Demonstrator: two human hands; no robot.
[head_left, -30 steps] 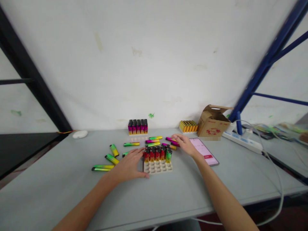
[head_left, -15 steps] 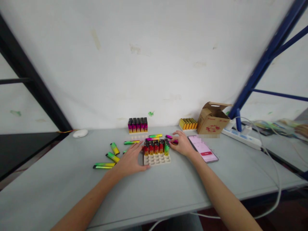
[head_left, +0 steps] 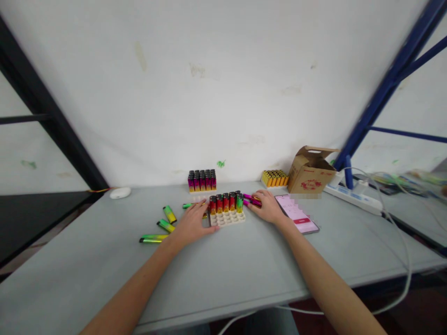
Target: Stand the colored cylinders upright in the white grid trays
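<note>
A white hole tray [head_left: 228,218] holds upright red-and-yellow batteries [head_left: 225,203] in its back part, with a green one [head_left: 240,203] at the right end. Its front holes show bare. My left hand [head_left: 192,225] grips the tray's left side, thumb at the front left corner and fingers reaching toward the back. My right hand [head_left: 267,207] is closed over a few purple batteries [head_left: 250,203] lying just right of the tray; its fingertips are partly hidden. Green-and-yellow batteries [head_left: 169,214] lie loose to the left, some partly behind my left hand.
Against the wall stand a block of purple-black batteries [head_left: 202,180] and a tray of yellow batteries [head_left: 275,178]. An open cardboard box [head_left: 310,174], a phone [head_left: 300,216] and a power strip [head_left: 354,199] with cables are on the right. A white case [head_left: 120,193] lies far left.
The tray has slid a little toward the wall with my left hand. My right hand has closed over the purple batteries, which now lie bunched beside the tray.
</note>
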